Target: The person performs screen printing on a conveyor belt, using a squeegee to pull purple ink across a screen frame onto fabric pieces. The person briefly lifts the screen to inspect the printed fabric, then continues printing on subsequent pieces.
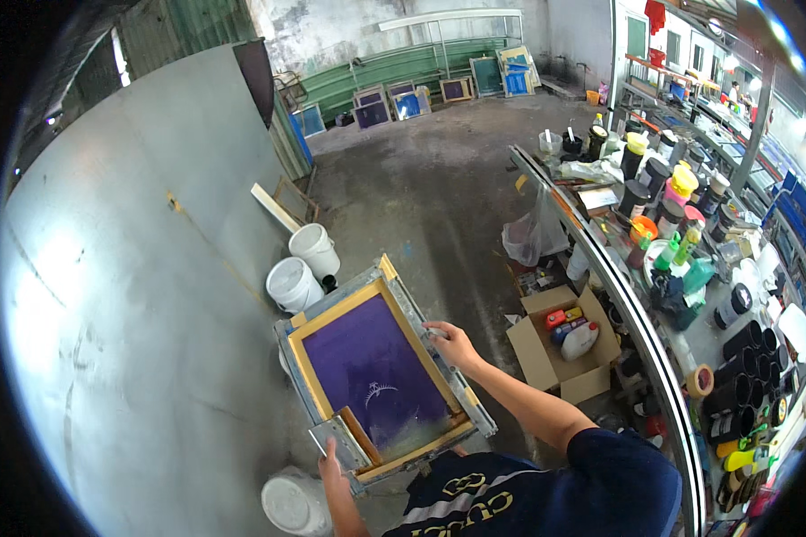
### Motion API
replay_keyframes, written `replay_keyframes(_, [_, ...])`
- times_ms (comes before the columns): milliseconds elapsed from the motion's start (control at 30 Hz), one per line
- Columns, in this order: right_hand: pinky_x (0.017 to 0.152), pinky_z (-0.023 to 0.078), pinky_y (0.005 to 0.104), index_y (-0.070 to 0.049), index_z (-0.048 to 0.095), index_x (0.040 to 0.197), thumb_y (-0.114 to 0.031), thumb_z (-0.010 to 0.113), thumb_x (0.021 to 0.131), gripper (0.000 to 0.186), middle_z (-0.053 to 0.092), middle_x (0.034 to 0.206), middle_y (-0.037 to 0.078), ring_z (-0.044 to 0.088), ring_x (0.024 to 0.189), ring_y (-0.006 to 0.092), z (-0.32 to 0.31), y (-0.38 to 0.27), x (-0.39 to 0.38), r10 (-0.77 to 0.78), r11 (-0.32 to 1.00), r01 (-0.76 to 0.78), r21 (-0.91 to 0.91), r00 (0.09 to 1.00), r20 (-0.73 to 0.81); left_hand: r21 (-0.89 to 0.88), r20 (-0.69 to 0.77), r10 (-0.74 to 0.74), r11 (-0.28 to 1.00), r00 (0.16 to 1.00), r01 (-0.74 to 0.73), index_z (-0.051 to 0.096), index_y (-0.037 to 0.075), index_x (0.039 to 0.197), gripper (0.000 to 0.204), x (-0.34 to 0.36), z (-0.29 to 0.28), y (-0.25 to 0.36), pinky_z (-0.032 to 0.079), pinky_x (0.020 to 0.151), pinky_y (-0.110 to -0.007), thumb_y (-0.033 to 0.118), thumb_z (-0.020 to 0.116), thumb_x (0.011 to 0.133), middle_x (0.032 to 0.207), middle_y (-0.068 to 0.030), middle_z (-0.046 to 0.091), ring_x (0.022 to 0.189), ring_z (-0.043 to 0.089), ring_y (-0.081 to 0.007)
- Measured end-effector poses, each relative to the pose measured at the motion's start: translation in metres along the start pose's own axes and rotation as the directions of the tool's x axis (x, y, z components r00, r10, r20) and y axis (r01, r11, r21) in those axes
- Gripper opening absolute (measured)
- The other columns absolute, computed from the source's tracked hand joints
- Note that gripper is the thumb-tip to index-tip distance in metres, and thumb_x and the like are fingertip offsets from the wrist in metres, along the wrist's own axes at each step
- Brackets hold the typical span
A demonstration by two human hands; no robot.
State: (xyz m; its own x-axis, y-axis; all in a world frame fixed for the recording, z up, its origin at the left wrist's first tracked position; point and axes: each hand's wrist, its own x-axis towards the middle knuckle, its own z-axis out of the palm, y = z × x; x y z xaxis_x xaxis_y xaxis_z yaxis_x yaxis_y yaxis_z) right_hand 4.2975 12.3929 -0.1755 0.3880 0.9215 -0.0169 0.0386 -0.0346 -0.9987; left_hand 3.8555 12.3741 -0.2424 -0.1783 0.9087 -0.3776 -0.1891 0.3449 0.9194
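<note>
A screen printing frame point(376, 358) lies tilted in front of me. Purple mesh fills its yellow-taped border, with a small pale curved design low on the mesh. My right hand point(455, 346) is closed around the metal bar on the frame's right side. At the lower left corner, my left hand point(330, 467) has its thumb pressed on a squeegee point(342, 431) with a silver metal holder and brown blade. The squeegee rests across the frame there. Most of the left fingers are hidden beneath.
White buckets point(293, 285) stand left of the frame beside a large grey panel point(134, 295). On the right, a bench holds several ink pots point(634, 197) and bottles. An open cardboard box point(533, 358) with bottles sits below it. More screens point(410, 105) lean at the far wall.
</note>
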Motion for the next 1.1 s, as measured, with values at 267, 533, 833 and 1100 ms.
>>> replay_keyframes(267, [0.087, 0.050, 0.0276, -0.004, 0.074, 0.116, -0.013, 0.064, 0.103, 0.019, 0.072, 0.099, 0.002, 0.062, 0.093, 0.0094, -0.041, 0.015, 0.182, 0.110, 0.993, -0.107, 0.045, 0.992, -0.060, 0.189, 0.039, -0.091, 0.979, 0.995, 0.082, 0.065, -0.005, 0.123, 0.060, 0.170, 0.158, 0.083, 0.052, 0.092, -0.036, 0.041, 0.083, 0.089, 0.118, -0.0105, 0.070, 0.107, 0.066, -0.0203])
replay_keyframes(533, [0.083, 0.052, 0.0315, -0.003, 0.075, 0.115, -0.019, 0.065, 0.103, 0.022, 0.075, 0.096, 0.004, 0.065, 0.090, 0.0122, -0.129, 0.063, 0.434, 0.119, 0.991, -0.129, -0.035, 0.971, -0.209, 0.150, 0.245, -0.051, 0.989, 0.968, 0.014, 0.060, -0.007, 0.132, 0.070, 0.372, 0.396, 0.093, 0.051, 0.099, -0.039, 0.044, 0.082, 0.090, 0.127, -0.0142, 0.066, 0.112, 0.064, -0.0257])
replay_keyframes(833, [0.086, 0.053, 0.0349, -0.009, 0.074, 0.116, -0.022, 0.064, 0.098, 0.024, 0.075, 0.101, 0.009, 0.070, 0.097, 0.0185, -0.229, 0.036, 0.725, 0.056, 0.991, -0.079, -0.110, 0.978, -0.199, 0.050, 0.435, -0.117, 0.993, 0.893, 0.106, 0.047, -0.004, 0.150, 0.078, 0.521, 0.636, 0.111, 0.044, 0.111, -0.043, 0.054, 0.065, 0.100, 0.147, -0.0168, 0.056, 0.130, 0.057, -0.0299])
replay_keyframes(1100, [0.091, 0.054, 0.0376, -0.008, 0.074, 0.114, -0.018, 0.063, 0.098, 0.022, 0.075, 0.107, 0.010, 0.071, 0.103, 0.0219, -0.293, 0.052, 0.975, 0.025, 0.994, -0.047, -0.102, 0.977, -0.213, 0.110, 0.483, -0.133, 0.990, 0.865, 0.090, 0.044, -0.002, 0.153, 0.079, 0.688, 0.840, 0.145, 0.041, 0.114, -0.044, 0.055, 0.062, 0.101, 0.151, -0.0160, 0.053, 0.134, 0.054, -0.0305])
